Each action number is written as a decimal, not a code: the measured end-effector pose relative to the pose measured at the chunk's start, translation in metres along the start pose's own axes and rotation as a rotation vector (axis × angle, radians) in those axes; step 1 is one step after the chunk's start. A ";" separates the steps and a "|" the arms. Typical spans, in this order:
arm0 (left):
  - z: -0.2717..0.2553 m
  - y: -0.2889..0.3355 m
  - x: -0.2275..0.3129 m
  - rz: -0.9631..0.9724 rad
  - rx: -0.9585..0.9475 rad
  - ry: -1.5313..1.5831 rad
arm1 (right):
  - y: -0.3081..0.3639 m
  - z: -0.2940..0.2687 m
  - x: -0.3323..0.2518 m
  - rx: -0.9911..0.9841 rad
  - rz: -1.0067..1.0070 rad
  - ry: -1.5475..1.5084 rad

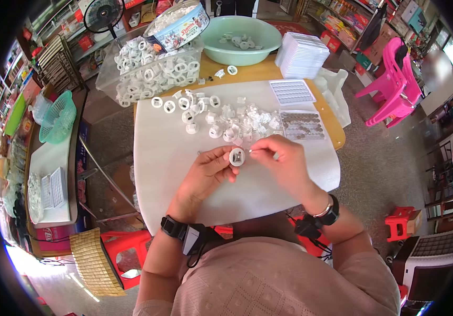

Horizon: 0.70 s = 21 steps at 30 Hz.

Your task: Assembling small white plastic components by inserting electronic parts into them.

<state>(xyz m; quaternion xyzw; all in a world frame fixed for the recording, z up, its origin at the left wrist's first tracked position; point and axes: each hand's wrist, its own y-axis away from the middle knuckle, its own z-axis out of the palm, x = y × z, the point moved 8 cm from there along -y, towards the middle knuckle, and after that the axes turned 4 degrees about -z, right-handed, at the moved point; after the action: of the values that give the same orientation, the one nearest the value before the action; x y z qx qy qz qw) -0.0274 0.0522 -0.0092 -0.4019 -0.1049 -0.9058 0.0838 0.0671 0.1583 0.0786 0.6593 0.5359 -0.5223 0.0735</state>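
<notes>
My left hand (pixel 209 169) grips a white round plastic part (pixel 237 157) by its edge, its face with a dark and metallic centre turned up. Just to the right, my right hand (pixel 285 162) pinches a tiny whitish piece (pixel 250 151), too small to name, a short gap from the round part. Beyond both hands lie a heap of small white plastic pieces (pixel 261 120) and several more round white parts (pixel 188 117) on the white table cover (pixel 226 196). A clear tray with rows of small discs (pixel 303 125) sits right of the heap.
Another compartment tray (pixel 292 92) lies behind that one, near a stack of white trays (pixel 303 55). At the back stand a clear bin of white parts (pixel 153 73), a round tin (pixel 180 29) on it, and a green basin (pixel 242 39). Pink chairs (pixel 395 79) stand right.
</notes>
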 end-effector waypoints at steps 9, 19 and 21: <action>0.000 -0.002 0.000 0.030 0.009 0.003 | 0.006 0.022 -0.013 0.046 -0.158 0.082; -0.002 -0.002 -0.002 0.014 0.075 -0.226 | 0.000 0.026 0.009 -0.161 0.067 -0.066; 0.000 -0.001 -0.001 0.020 0.078 -0.286 | -0.001 0.028 0.010 -0.189 0.118 -0.077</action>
<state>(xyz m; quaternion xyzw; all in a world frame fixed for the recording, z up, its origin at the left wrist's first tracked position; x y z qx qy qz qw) -0.0267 0.0534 -0.0104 -0.5244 -0.1470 -0.8335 0.0927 0.0483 0.1464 0.0587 0.6592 0.5400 -0.4890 0.1865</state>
